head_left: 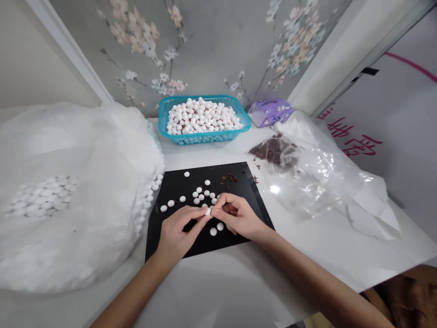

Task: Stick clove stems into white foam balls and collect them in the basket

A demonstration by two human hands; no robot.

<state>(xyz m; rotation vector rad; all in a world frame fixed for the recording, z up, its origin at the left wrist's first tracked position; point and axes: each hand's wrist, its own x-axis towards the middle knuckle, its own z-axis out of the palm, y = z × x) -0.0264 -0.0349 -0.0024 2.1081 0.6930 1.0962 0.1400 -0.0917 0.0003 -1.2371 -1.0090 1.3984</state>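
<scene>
Over the black mat [198, 241] my two hands meet at one small white ball [208, 212]. My left hand [175, 230] pinches this ball between thumb and index finger. From the other side, my right hand [241, 216] is closed in a pinch right against the ball. Whatever lies between its fingertips is too small to make out. Several loose white balls [206, 193] are scattered on the mat around my hands, some partly hidden behind my fingers. Small reddish-brown bits [232, 178] lie near the mat's far right part.
A blue plastic basket [205, 138] full of white balls with brown bits stands behind the mat. Left is a big translucent bag [102, 182] of white balls. To the right lie a clear bag [307, 177] with brown pieces [273, 150] and a purple packet [271, 112].
</scene>
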